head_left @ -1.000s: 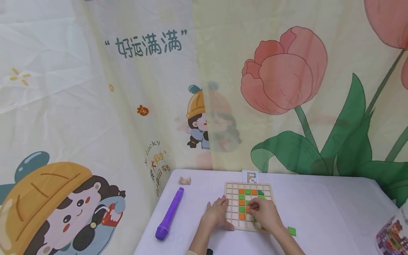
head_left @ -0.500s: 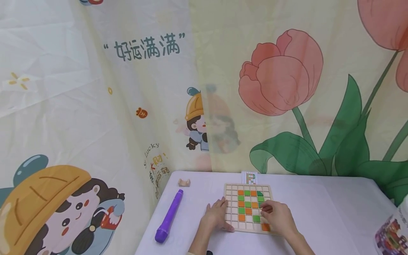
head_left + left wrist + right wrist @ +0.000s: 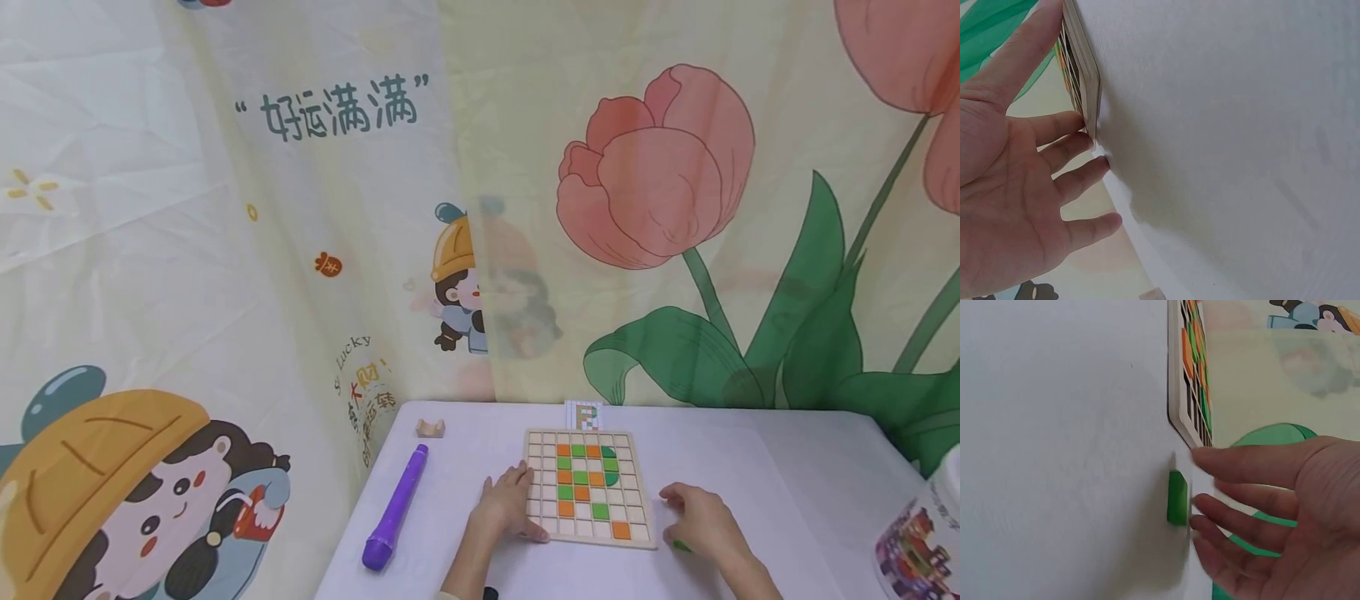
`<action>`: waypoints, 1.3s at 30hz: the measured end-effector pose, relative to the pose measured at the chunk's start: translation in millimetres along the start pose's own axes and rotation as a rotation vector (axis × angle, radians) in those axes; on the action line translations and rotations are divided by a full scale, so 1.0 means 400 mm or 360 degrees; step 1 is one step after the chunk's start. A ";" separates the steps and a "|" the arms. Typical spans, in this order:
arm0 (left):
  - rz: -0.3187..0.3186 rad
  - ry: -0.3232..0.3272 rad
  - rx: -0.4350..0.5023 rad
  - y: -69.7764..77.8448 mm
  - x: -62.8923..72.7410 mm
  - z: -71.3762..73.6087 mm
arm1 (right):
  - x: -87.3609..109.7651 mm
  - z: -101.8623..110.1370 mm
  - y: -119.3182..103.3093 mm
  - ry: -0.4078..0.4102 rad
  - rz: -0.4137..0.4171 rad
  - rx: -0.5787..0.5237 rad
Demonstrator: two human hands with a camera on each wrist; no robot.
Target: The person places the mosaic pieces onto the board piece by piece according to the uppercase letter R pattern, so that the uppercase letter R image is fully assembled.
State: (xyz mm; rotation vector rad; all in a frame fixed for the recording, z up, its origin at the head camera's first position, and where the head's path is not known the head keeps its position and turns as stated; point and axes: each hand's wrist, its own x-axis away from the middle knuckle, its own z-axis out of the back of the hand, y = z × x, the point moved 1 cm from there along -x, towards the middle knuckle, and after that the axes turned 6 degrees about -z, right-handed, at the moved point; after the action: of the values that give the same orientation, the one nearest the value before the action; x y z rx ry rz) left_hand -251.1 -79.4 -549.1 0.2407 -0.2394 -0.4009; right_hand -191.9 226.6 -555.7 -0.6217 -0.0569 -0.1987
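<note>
A square wooden grid board (image 3: 543, 492) lies on the table, with orange and green tiles filling some of its cells. Two green pieces with a rounded corner, one of them the lower rounded piece (image 3: 612, 479), sit on the pattern's right side. My left hand (image 3: 504, 502) rests against the board's left edge, fingers spread; the left wrist view shows the fingertips at its rim. To the right of the board, my right hand (image 3: 701, 521) is over a loose green tile (image 3: 1177, 497), thumb and fingers apart. Whether a fingertip touches that tile, I cannot tell.
A pattern card (image 3: 584, 415) lies behind the board. Left of it are a purple microphone-shaped object (image 3: 396, 508) and a small notched wooden block (image 3: 431, 428). A white tub (image 3: 918, 537) with a colourful label stands far right. Printed curtains (image 3: 517, 208) hang behind the table.
My right hand has left the board and moved right, to the loose green tile. A rounded green piece now shows in the cell it was at. My left hand has stayed.
</note>
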 end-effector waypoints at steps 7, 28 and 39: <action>-0.0004 0.0014 0.0010 0.003 0.002 0.004 | 0.018 0.016 0.024 -0.0092 -0.0092 0.0014; -0.0010 0.0018 0.0030 0.003 -0.002 0.011 | 0.032 0.029 0.034 0.0111 -0.0018 -0.0059; -0.0002 0.0000 0.0033 0.005 0.001 0.008 | 0.027 0.043 0.022 0.0100 -0.0045 -0.0165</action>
State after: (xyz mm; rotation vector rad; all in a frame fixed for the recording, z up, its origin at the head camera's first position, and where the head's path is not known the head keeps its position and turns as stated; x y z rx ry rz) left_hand -250.8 -78.5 -545.6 0.2612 -0.2433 -0.4001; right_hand -179.5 241.9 -545.8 -0.7175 0.0056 -0.2495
